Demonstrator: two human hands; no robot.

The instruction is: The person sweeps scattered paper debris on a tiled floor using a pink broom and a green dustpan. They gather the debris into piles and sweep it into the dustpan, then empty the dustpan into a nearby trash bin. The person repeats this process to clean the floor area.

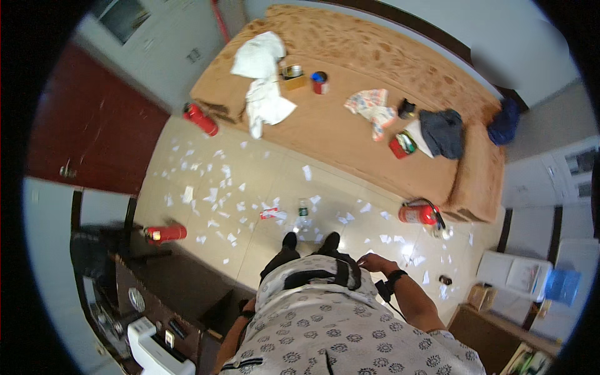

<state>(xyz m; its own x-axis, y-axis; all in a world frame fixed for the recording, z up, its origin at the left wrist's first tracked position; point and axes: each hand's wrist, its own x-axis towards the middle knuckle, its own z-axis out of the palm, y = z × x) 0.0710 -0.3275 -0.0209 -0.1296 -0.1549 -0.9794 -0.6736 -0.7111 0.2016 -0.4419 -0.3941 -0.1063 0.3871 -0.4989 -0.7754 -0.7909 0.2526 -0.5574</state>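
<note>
Right hand (373,262) hangs beside the shirt (337,319), grip's too blurry to tell; fire extinguisher (415,214) ahead-right of it. Left hand (250,305): can't tell, mostly hidden.

From where I'm standing, the sofa (340,128) is showing plain tan on its seat, while its back (375,40) is breaking into darker brown blotches. The pillow (259,55) and the towel (267,107) are showing white; a smaller cloth (371,107) is mixing white with orange and other pale tints. The garment (442,133) near the arm is looking dark grey-blue, the bundle (504,122) navy. Three extinguishers (200,119) are standing out in bright red, and the door (94,119) is showing deep red-brown. White scraps (212,195) are speckling the cream floor (281,162). The shirt (325,325) is carrying dark ring-shaped flowers on off-white. The shoes (331,240) are showing black, the crate (562,285) clear blue.
</note>
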